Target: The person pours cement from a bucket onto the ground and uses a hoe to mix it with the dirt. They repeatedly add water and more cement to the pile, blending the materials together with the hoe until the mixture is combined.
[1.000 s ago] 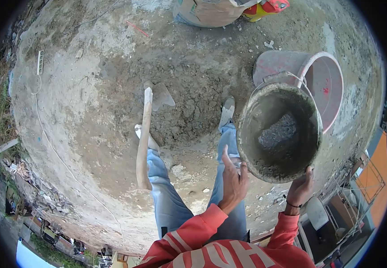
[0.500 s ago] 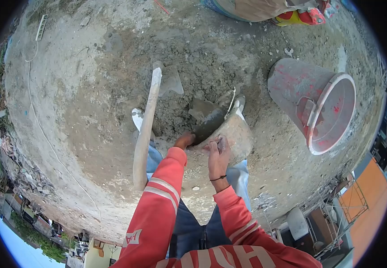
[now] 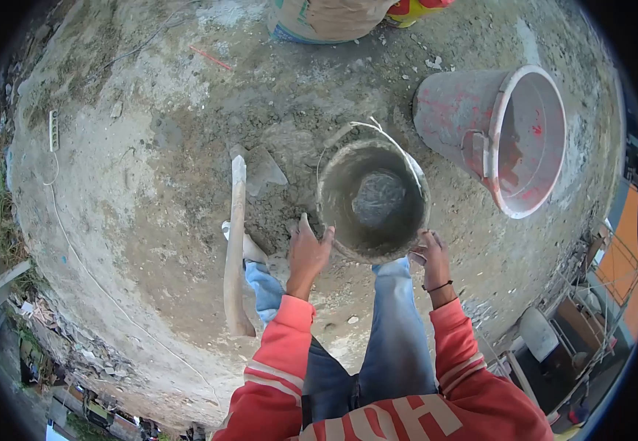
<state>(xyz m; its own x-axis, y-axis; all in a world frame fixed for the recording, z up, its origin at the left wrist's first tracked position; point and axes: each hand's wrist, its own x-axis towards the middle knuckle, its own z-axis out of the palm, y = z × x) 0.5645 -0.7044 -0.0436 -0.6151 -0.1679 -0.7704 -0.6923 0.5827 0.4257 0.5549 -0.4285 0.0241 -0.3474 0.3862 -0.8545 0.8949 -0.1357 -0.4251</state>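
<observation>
A mortar-stained bucket (image 3: 348, 239) stands with its mouth up in front of my legs, its inside coated grey and a paler patch on the bottom. Its thin handle (image 3: 400, 147) rests along the far rim. My left hand (image 3: 309, 255) is open beside the lower left rim, fingers spread and thumb toward the bucket. At the lower right rim, my right hand (image 3: 434, 261) has its fingers curled over the edge. Left of the bucket lies a shovel, its wooden handle (image 3: 236, 250) pointing toward me and its blade (image 3: 264, 170) on grey wet mix.
A large red-smeared tub (image 3: 451, 110) lies on its side at the right. Sacks (image 3: 326, 18) stand at the far edge. A power strip (image 3: 54, 131) with a long white cable lies at the left. My left shoe (image 3: 249, 246) is close to the shovel handle.
The bucket has turned from tipped over, mouth away from me, to mouth up. My hands have moved apart to its two sides, and the left has opened. My view has also shifted.
</observation>
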